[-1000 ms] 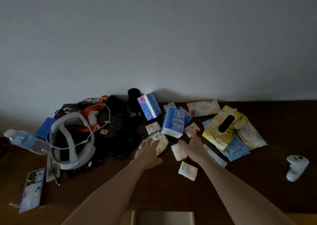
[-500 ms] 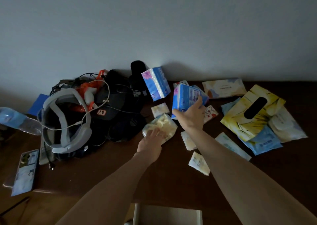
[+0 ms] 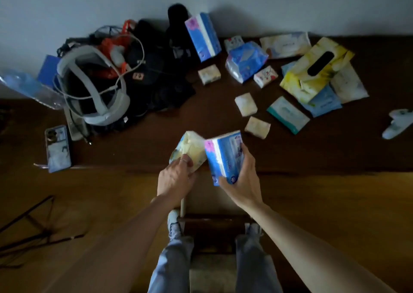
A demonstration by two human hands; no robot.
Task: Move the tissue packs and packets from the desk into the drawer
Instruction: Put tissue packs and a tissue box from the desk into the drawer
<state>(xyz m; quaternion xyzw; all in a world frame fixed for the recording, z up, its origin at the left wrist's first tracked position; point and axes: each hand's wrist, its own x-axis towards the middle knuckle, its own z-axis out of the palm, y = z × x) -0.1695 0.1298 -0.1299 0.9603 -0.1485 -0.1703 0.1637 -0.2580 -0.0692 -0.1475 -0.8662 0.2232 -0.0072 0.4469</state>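
Carrying two packs at once: a blue tissue pack (image 3: 225, 157) is clamped in the right hand (image 3: 242, 181), fingers wrapped round its long sides; a pale yellow pack (image 3: 191, 150) is pinched at its lower end by the left hand (image 3: 175, 179). Both are held at frame centre, over the desk's (image 3: 145, 145) front edge, above the drawer (image 3: 212, 203) at lower centre. Judged light, soft, compressible, with slick film wrap; a grip across the broad faces is preferred. Remaining packets (image 3: 257, 127) are scattered at upper right.
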